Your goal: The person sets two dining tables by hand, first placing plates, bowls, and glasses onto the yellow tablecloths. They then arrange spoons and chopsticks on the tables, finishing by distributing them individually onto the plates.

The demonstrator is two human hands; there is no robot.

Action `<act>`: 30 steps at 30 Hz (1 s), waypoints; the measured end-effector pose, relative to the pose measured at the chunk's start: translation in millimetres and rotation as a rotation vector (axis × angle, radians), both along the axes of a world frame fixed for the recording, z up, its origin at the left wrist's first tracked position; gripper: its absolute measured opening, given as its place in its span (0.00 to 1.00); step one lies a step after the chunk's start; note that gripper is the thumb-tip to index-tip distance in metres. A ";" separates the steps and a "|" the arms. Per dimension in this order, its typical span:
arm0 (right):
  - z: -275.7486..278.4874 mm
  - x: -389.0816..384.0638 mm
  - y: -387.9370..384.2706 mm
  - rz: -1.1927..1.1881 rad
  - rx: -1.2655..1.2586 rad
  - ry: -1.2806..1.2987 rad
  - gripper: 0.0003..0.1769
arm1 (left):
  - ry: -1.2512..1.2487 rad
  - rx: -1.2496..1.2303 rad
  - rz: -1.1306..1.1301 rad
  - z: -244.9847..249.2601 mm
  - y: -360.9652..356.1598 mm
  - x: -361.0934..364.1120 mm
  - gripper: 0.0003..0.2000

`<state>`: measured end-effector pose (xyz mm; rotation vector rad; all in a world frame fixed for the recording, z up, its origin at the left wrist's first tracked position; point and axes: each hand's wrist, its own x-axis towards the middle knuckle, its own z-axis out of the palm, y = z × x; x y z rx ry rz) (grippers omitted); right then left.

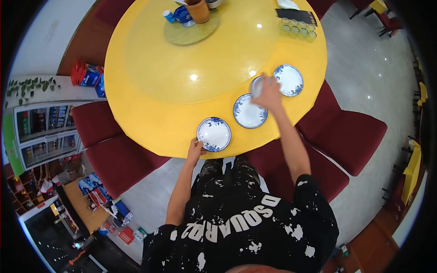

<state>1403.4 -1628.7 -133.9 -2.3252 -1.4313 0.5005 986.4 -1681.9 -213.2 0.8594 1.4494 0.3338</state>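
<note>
My left hand [195, 149] is closed on the near left rim of a white plate [215, 133] with blue floral edging, which lies close to the table's front edge. Further right, my right hand [269, 94] grips a small pale bowl [257, 85], blurred and partly covered by my fingers. Just below that hand is a second blue-and-white plate [249, 113]. A third matching plate [291, 81] lies to the right of the hand, its left edge near my fingers.
The round table [150, 132] has a yellow cover and a glass turntable [177, 91] bearing a brown pot [198, 12]. Several glasses [298, 30] stand at the far right beside a dark tray [282, 13]. Dark red chairs [341, 132] surround the table.
</note>
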 end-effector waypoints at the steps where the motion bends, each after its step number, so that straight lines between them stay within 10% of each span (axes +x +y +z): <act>1: 4.6 -42.8 -1.8 0.082 0.000 0.106 0.63 | 0.000 0.032 -0.047 -2.0 1.3 -3.8 0.24; 11: -1.8 -345.3 24.2 0.546 -0.102 0.040 0.67 | -0.091 0.017 -0.428 -42.8 42.8 -15.3 0.22; 19: 24.4 -327.5 10.8 0.500 -0.044 0.052 0.69 | -0.047 0.026 -0.335 -57.1 35.7 -17.4 0.21; 23: -33.6 -239.6 -58.2 -0.182 0.219 0.183 0.39 | -0.052 0.046 -0.300 -34.2 26.1 -11.8 0.20; 25: -7.3 -199.4 -104.0 -0.353 -0.052 0.122 0.29 | -0.073 0.064 -0.292 -18.1 24.9 -6.1 0.19; 30: -44.8 -179.5 -158.3 -0.340 0.047 0.468 0.21 | -0.066 0.040 -0.431 22.8 22.2 26.6 0.25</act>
